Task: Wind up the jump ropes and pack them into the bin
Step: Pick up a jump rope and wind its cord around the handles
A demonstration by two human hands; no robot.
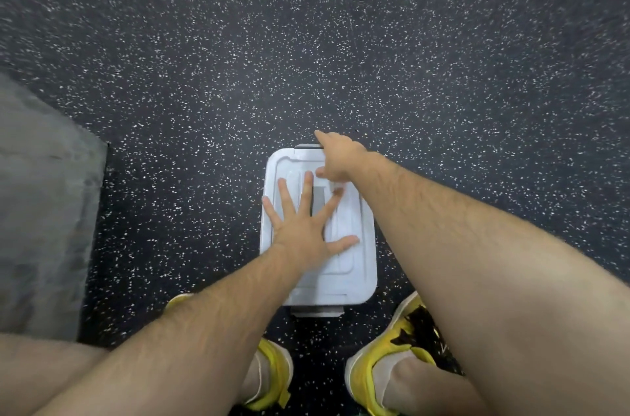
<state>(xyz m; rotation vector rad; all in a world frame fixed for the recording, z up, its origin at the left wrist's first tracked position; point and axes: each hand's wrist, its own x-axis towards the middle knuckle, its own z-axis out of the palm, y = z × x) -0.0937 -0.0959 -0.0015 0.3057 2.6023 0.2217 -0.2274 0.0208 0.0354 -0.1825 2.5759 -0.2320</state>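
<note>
The white bin (366, 274) sits lid-on at dead centre on the speckled black floor (341, 40), just ahead of the yellow shoes (395, 344) at 6 o'clock. The left hand (300, 238) lies flat on the lid (351, 221), fingers splayed wide. The right hand (337, 159) is at the bin's 12 o'clock edge by the grey latch (305, 146), thumb on the lid, but its grip can't be made out. A grey mat (44, 211) lies at 9 o'clock.
</note>
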